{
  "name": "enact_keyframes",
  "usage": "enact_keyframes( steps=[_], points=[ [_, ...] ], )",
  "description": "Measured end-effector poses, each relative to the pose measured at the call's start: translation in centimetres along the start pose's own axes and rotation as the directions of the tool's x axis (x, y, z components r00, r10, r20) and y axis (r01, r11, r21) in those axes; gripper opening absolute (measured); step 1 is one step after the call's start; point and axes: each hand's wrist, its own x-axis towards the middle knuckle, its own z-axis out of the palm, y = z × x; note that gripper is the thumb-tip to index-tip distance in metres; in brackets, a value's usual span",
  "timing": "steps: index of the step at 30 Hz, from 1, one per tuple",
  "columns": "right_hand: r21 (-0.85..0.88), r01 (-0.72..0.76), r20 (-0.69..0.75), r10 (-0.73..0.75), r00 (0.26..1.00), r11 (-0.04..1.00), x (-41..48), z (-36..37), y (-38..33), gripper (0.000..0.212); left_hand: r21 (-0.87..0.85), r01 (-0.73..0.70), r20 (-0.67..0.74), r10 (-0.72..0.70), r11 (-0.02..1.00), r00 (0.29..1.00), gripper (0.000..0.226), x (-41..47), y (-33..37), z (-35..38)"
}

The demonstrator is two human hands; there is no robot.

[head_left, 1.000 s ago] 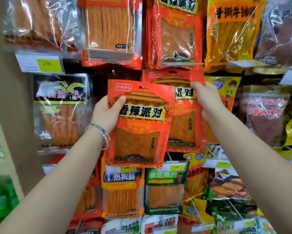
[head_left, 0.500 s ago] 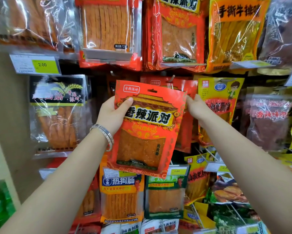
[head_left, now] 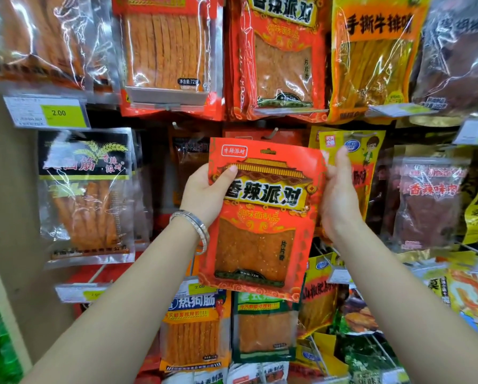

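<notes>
Joining left hand (head_left: 202, 195) on packet (head_left: 260, 245): right hand (head_left: 340, 198).

Both forearms reach up; left hand (head_left: 204, 196) grips the packet's (head_left: 257, 234) left edge, thumb in front, right hand (head_left: 340, 198) its right edge.

Snack packet (head_left: 260, 217) recorded as red, with a gold roof motif, a yellow banner lettered in black and a scrolled border; speckled orange is seen through its window. Bracelet (head_left: 196, 225): silver. Hanging bag (head_left: 83, 173): black header, golden wheat motif. Price tag (head_left: 59, 113): yellow-green.
</notes>
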Motion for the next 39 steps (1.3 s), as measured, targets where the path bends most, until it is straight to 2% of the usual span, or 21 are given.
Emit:
enact_keyframes(
  steps=[2, 4, 7, 9, 12, 15, 18, 23, 34, 36, 39],
  points=[
    [-0.138, 0.063, -0.036, -0.069, 0.997, 0.988, 0.3, -0.3, -0.2, 0.042, 0.007, -0.004, 0.019, 0.004, 1.000, 1.000, 0.007, 0.2, -0.1, 0.5],
    [-0.198, 0.107, -0.056, -0.120, 0.991, 0.974, 0.7, -0.6, -0.4, 0.029, -0.006, -0.036, 0.024, 0.036, 0.999, 0.999, 0.008, 0.5, 0.1, 0.9],
    [-0.303, 0.154, -0.081, -0.187, 0.979, 0.940, 1.4, -0.8, -1.2, 0.027, -0.022, -0.152, -0.001, 0.152, 0.988, 0.988, 0.032, 1.2, 0.9, 1.0],
    [-0.405, 0.209, -0.055, -0.252, 0.966, 0.890, 1.8, -0.9, -1.8, 0.027, 0.060, -0.249, 0.000, 0.250, 0.967, 0.968, 0.040, 1.5, 1.7, 0.8],
    [-0.459, 0.274, -0.035, -0.325, 0.945, 0.845, 2.7, -0.6, -2.6, 0.029, 0.194, -0.365, 0.057, 0.361, 0.911, 0.931, 0.044, 2.1, 2.6, 1.1],
    [-0.458, 0.293, -0.049, -0.353, 0.934, 0.839, 3.7, -0.1, -3.3, 0.031, 0.326, -0.471, 0.164, 0.441, 0.820, 0.882, 0.060, 2.5, 3.4, 1.7],
    [-0.457, 0.272, -0.071, -0.339, 0.938, 0.847, 4.5, 0.3, -3.8, 0.038, 0.365, -0.465, 0.227, 0.407, 0.807, 0.885, 0.065, 3.0, 3.6, 2.1],
    [-0.479, 0.227, -0.073, -0.297, 0.952, 0.848, 5.7, 0.6, -3.9, 0.041, 0.389, -0.467, 0.202, 0.421, 0.794, 0.884, 0.066, 3.1, 3.4, 1.9],
    [-0.465, 0.173, -0.115, -0.252, 0.961, 0.868, 7.4, 1.3, -4.4, 0.020, 0.426, -0.472, 0.173, 0.442, 0.772, 0.880, 0.063, 3.5, 3.3, 1.6],
    [-0.498, 0.165, -0.107, -0.250, 0.962, 0.851, 7.9, 1.3, -4.3, 0.020, 0.417, -0.477, 0.171, 0.449, 0.774, 0.877, 0.063, 3.6, 3.1, 1.6],
    [-0.610, 0.182, -0.078, -0.287, 0.955, 0.771, 8.4, 1.2, -3.1, 0.028, 0.406, -0.489, 0.174, 0.460, 0.772, 0.871, 0.067, 3.6, 2.5, 1.7]
  ],
)
